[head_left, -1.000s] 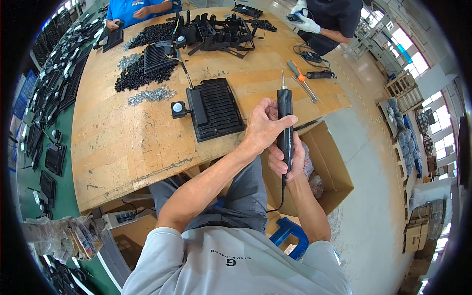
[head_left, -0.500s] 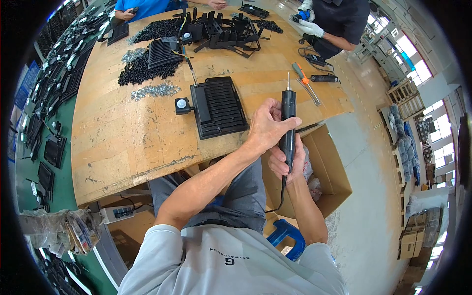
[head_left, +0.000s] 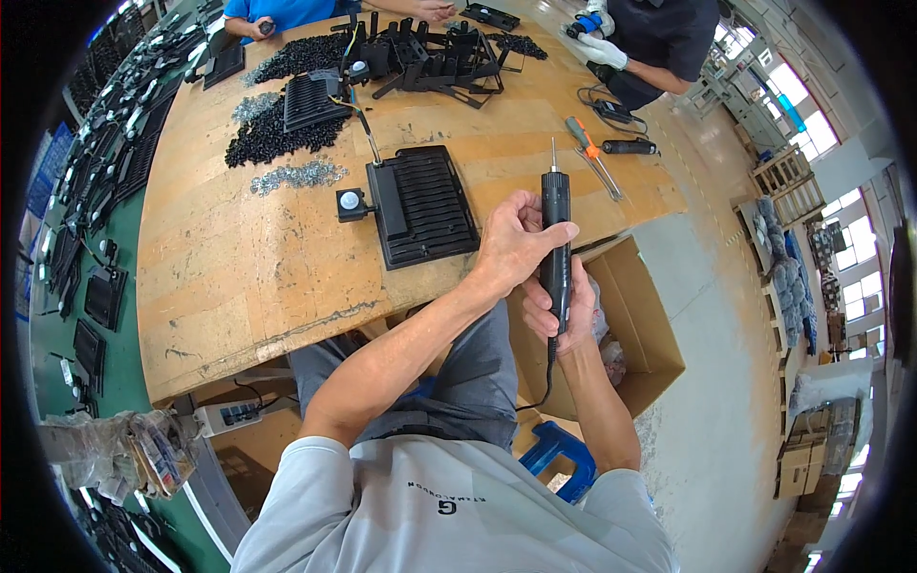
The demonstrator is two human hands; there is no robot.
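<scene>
Gripping a black power screwdriver (head_left: 554, 271), bit (head_left: 553, 155) toward twelve o'clock: left hand (head_left: 517, 241) wrapped round its middle, right hand (head_left: 578, 320) round its base; black ribbed panel (head_left: 430, 207) between nine and ten o'clock.

Driver (head_left: 555, 270) in the left hand (head_left: 509, 244) and right hand (head_left: 575, 310) looks like smooth black plastic, shiny metal bit (head_left: 553, 154) tho. Ribbed black housing (head_left: 432, 205) left of them looks matt, tabletop (head_left: 239, 277) under it's scuffed wood, box (head_left: 651, 325) by the right hand is plain cardboard.
</scene>
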